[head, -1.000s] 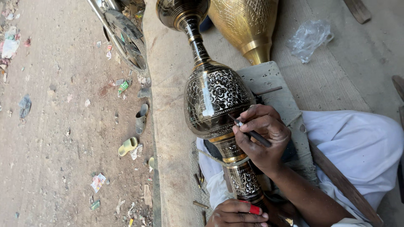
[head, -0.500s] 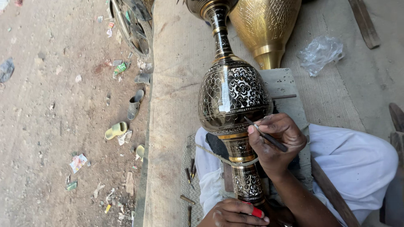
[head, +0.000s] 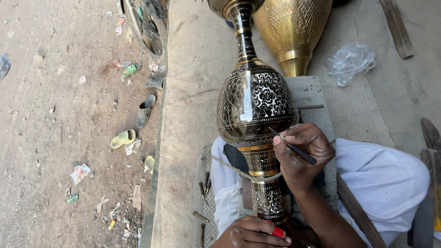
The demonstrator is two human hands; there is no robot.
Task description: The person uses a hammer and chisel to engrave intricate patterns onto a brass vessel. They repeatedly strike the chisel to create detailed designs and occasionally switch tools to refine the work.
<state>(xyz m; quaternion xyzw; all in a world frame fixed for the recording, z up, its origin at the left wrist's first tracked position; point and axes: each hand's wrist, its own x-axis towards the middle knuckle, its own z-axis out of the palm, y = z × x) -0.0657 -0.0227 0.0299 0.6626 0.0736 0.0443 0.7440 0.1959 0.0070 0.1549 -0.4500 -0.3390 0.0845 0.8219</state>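
Observation:
A tall brass vase [head: 255,108] with black engraved patterns lies lengthwise across my lap, its neck pointing away from me. My right hand [head: 301,156] is shut on a thin dark engraving tool [head: 294,147] held like a pen. The tool's tip touches the lower belly of the vase, near a gold band. My left hand [head: 252,232] is at the bottom edge, curled at the vase's foot with a small red object [head: 277,232] sticking out between its fingers. A cord [head: 239,171] runs around the vase's stem.
A plain golden vase [head: 291,32] lies beyond, beside a crumpled clear plastic bag [head: 349,62]. Small metal punches [head: 205,186] lie on the woven mat [head: 188,92] to my left. Sandals [head: 146,110], litter and a wheel [head: 144,25] lie on the dirt ground. Wooden planks are at the right.
The view has shifted, so the vase now sits more to the centre right. My right hand keeps the tool on the vase's lower belly; my left hand stays at the foot.

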